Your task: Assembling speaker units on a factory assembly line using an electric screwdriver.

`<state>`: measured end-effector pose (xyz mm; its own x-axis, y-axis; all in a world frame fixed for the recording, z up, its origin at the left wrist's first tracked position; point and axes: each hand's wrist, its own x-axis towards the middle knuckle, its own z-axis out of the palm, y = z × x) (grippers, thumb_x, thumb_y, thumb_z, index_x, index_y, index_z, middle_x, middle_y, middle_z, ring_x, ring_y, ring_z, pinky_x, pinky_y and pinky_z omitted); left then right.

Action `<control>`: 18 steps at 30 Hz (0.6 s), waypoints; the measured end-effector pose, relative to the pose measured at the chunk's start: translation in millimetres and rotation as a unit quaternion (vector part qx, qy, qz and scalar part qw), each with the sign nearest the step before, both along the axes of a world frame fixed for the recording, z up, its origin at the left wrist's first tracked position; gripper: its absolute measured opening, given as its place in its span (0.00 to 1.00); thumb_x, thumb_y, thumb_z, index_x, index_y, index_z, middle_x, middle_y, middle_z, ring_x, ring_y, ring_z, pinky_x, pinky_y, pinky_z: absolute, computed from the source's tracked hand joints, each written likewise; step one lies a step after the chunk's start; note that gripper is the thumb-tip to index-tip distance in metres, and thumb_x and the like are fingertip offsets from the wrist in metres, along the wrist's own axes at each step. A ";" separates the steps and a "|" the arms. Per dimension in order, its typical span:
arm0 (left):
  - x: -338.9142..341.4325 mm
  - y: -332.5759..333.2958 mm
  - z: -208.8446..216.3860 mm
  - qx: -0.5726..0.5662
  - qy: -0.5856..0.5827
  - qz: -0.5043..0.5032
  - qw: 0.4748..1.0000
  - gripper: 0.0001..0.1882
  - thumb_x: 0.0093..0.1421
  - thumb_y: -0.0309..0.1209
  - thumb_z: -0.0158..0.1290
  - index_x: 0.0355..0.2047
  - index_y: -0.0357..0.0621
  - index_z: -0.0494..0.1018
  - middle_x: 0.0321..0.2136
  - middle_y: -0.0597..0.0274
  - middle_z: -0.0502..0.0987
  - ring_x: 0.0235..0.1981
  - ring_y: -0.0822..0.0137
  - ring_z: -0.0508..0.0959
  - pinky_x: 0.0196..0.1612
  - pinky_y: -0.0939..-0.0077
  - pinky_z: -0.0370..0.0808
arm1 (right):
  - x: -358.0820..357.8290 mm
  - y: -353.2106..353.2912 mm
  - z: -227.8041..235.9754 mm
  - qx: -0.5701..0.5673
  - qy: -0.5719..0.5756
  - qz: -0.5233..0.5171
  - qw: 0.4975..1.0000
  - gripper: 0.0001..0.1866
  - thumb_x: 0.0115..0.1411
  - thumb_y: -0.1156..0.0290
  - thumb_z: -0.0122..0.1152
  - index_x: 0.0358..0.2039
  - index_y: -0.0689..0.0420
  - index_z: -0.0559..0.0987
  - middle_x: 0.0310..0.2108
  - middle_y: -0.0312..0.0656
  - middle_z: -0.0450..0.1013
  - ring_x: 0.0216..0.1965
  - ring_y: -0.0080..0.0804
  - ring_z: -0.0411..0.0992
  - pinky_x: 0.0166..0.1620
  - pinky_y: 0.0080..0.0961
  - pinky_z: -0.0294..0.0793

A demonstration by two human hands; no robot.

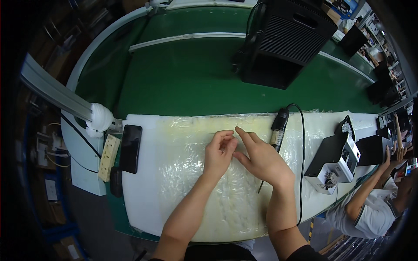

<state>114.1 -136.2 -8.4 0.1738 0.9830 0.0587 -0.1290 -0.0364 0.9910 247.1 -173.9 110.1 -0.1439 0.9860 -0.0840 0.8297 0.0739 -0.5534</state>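
My left hand (220, 154) is over the plastic-covered work mat (187, 191), its fingers curled in against the thumb. Whatever they pinch, if anything, is too small to make out. Close beside it on the right, my right hand (265, 161) has its index finger stretched out and its thumb apart, with nothing visible in it. Partly hidden beneath the right hand is a black corded electric screwdriver (280, 124); its thin bit shows below the palm, pointing toward me. Its cable (303, 174) loops down the mat's right side.
At left lie a black phone (131, 148) and a power strip (109, 158). A black-and-white boxy device (335, 163) stands at right. Beyond the mat, a large black housing (289, 43) stands on the green conveyor belt (183, 78). A co-worker (370, 209) works at far right.
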 end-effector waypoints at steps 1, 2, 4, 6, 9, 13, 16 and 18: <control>1.1 -1.1 -1.0 -0.002 -0.001 -0.001 1.000 0.13 0.64 0.31 0.56 0.47 0.39 0.72 0.34 0.58 0.79 0.35 0.71 0.79 0.39 0.76 0.76 | -0.1 -0.1 0.7 0.002 0.005 0.002 1.000 0.31 0.61 0.63 0.59 0.61 0.63 0.64 0.44 0.57 0.72 0.42 0.54 0.75 0.43 0.40 0.76; 2.4 -2.2 -2.0 -0.005 -0.003 -0.002 1.000 0.13 0.64 0.31 0.55 0.47 0.39 0.72 0.34 0.58 0.79 0.34 0.71 0.79 0.39 0.76 0.76 | 0.4 -0.4 0.9 0.004 0.010 0.003 1.000 0.30 0.61 0.63 0.59 0.61 0.63 0.64 0.44 0.57 0.72 0.42 0.54 0.75 0.43 0.40 0.76; 4.3 -2.5 0.1 -0.018 -0.007 -0.009 1.000 0.13 0.65 0.31 0.54 0.46 0.38 0.72 0.33 0.58 0.79 0.34 0.71 0.78 0.39 0.76 0.76 | 2.2 -0.6 -0.5 0.011 0.015 0.005 1.000 0.30 0.61 0.64 0.59 0.60 0.63 0.64 0.44 0.57 0.72 0.42 0.54 0.75 0.43 0.40 0.76; 6.1 -5.2 6.5 -0.043 -0.014 -0.019 0.999 0.12 0.66 0.31 0.52 0.46 0.37 0.72 0.33 0.58 0.79 0.34 0.71 0.78 0.39 0.76 0.76 | 4.4 -1.3 -3.8 0.023 0.021 0.007 0.999 0.29 0.61 0.64 0.59 0.60 0.62 0.65 0.45 0.56 0.72 0.41 0.53 0.76 0.42 0.40 0.76; 6.3 -7.0 17.5 -0.038 -0.019 -0.016 0.999 0.10 0.68 0.30 0.48 0.43 0.36 0.72 0.32 0.59 0.79 0.34 0.72 0.78 0.38 0.75 0.76 | 4.5 -0.7 -6.6 0.043 0.033 0.007 0.998 0.24 0.61 0.66 0.59 0.55 0.60 0.68 0.45 0.54 0.73 0.38 0.53 0.76 0.41 0.40 0.76; 6.5 -5.1 16.8 -0.010 0.033 0.009 0.999 0.10 0.70 0.28 0.45 0.38 0.34 0.73 0.30 0.60 0.79 0.32 0.74 0.77 0.37 0.77 0.75 | 2.9 5.7 -6.7 0.069 0.029 0.008 0.997 0.13 0.61 0.68 0.58 0.43 0.62 0.75 0.36 0.51 0.75 0.34 0.52 0.75 0.38 0.39 0.74; 8.6 -5.5 16.3 -0.037 0.016 0.002 0.999 0.09 0.69 0.27 0.46 0.38 0.34 0.73 0.28 0.61 0.78 0.31 0.76 0.76 0.36 0.78 0.74 | 2.7 9.8 -7.3 0.109 0.053 0.002 0.993 0.09 0.61 0.70 0.58 0.34 0.63 0.77 0.31 0.50 0.75 0.32 0.51 0.75 0.36 0.39 0.73; 7.8 -4.9 11.0 -0.020 0.039 0.002 0.999 0.08 0.69 0.27 0.47 0.37 0.34 0.73 0.28 0.62 0.78 0.31 0.77 0.75 0.36 0.79 0.74 | 0.7 10.7 -8.5 0.123 0.071 -0.005 0.990 0.09 0.61 0.70 0.58 0.32 0.64 0.77 0.30 0.51 0.75 0.31 0.51 0.74 0.36 0.39 0.73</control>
<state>121.9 -141.1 2.6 0.1730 0.9849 0.0048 -0.0505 0.0040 0.9987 247.8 -163.2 101.5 -0.1262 0.9756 0.1798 0.7464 0.2128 -0.6305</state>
